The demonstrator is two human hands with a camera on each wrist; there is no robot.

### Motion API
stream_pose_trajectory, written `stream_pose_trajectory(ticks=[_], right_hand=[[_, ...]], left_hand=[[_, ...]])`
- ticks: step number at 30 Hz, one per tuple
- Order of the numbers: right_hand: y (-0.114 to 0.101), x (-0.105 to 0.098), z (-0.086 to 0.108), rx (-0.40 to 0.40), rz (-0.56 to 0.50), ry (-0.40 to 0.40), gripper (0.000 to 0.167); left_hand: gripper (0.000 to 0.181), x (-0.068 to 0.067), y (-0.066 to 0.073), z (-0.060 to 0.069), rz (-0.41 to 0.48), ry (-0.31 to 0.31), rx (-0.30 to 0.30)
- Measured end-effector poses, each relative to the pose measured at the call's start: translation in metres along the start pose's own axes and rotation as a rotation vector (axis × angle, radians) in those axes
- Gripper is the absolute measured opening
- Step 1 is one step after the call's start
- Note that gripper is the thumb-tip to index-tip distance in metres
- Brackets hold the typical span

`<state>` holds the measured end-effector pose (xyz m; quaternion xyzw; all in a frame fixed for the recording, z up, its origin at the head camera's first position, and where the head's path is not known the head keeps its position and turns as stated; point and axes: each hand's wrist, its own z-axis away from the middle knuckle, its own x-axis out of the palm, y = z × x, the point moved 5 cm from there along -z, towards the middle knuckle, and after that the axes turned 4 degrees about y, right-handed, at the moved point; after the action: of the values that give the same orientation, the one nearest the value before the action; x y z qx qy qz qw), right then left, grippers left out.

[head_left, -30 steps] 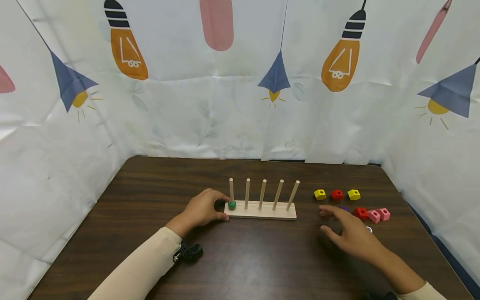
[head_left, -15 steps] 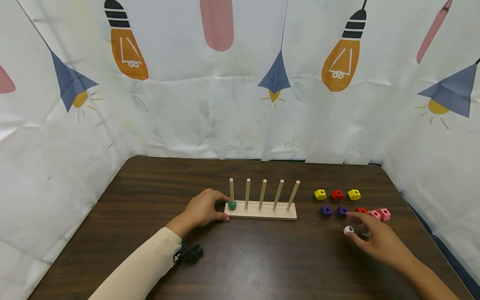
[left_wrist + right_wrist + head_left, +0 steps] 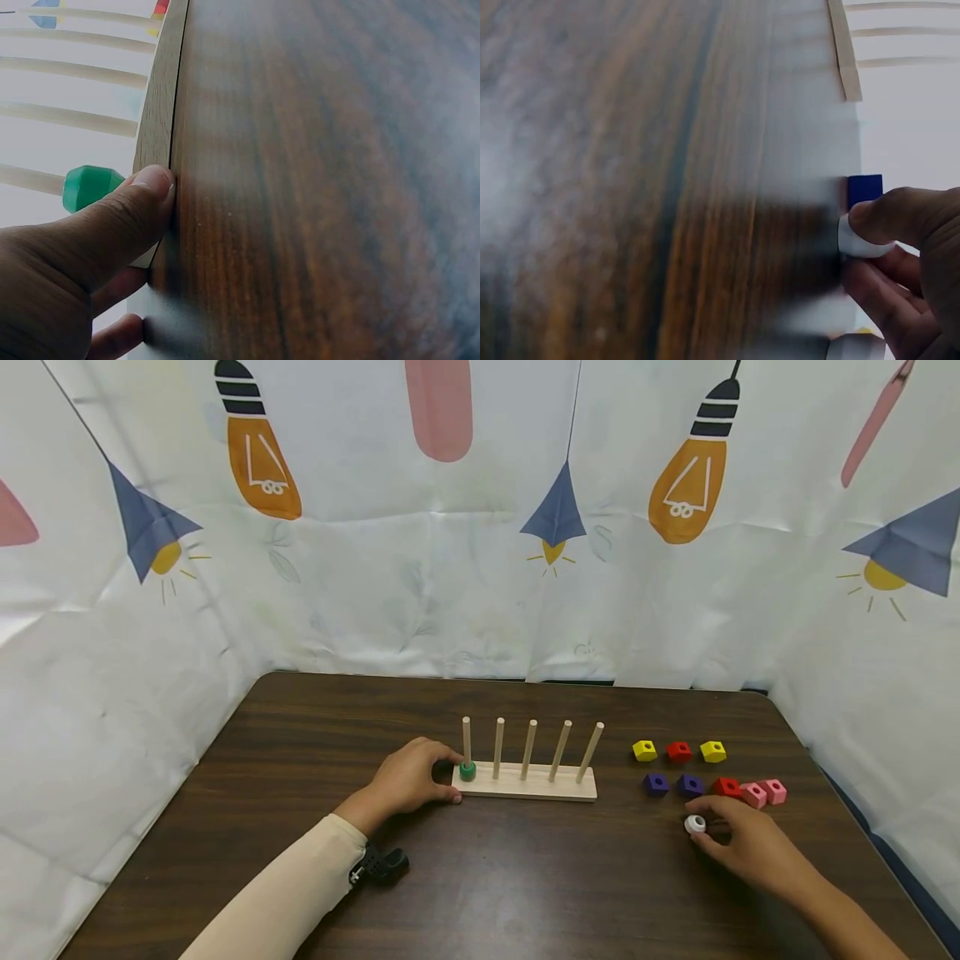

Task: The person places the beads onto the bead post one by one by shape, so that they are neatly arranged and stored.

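Note:
A wooden peg board [image 3: 525, 783] with several upright pegs stands mid-table. A green bead [image 3: 467, 771] sits at the bottom of its leftmost peg. My left hand [image 3: 405, 781] grips the left end of the base, thumb on the front edge, as the left wrist view also shows. Farther right, my right hand [image 3: 753, 843] pinches a white bead [image 3: 695, 824] between thumb and fingers, low at the table. In the right wrist view the thumb [image 3: 892, 214] presses the white bead, with a blue bead [image 3: 865, 191] behind it.
Yellow beads [image 3: 644, 751], red beads [image 3: 678, 752], dark blue beads [image 3: 656, 784] and pink beads [image 3: 772, 791] lie in rows beyond my right hand. Another pale bead [image 3: 855, 347] shows at the bottom of the right wrist view. A printed white cloth [image 3: 360, 593] hangs behind the table.
My right hand has moved right and down from above the table to the white beads, and its fingers have closed on one. The left hand stays on the board.

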<state>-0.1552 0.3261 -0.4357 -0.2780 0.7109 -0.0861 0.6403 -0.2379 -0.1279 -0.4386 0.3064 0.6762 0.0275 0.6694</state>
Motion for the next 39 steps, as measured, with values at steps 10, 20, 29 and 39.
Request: stream_pose_trajectory(ticks=[10, 20, 29, 39], right_hand=[[-0.010, 0.001, -0.010, -0.042, 0.000, 0.056, 0.027], [-0.031, -0.006, -0.025, -0.161, 0.008, 0.151, 0.034], [-0.057, -0.018, -0.041, -0.202, -0.003, 0.195, 0.031], [-0.079, -0.030, -0.055, -0.194, -0.040, 0.194, 0.026]], left_hand=[[0.054, 0.000, -0.001, 0.000, 0.002, -0.003, -0.006], [0.054, 0.001, -0.001, 0.000, -0.011, 0.005, -0.005], [0.055, 0.002, -0.002, -0.001, 0.000, 0.004, -0.004], [0.054, 0.000, -0.001, 0.000, -0.002, 0.002, -0.004]])
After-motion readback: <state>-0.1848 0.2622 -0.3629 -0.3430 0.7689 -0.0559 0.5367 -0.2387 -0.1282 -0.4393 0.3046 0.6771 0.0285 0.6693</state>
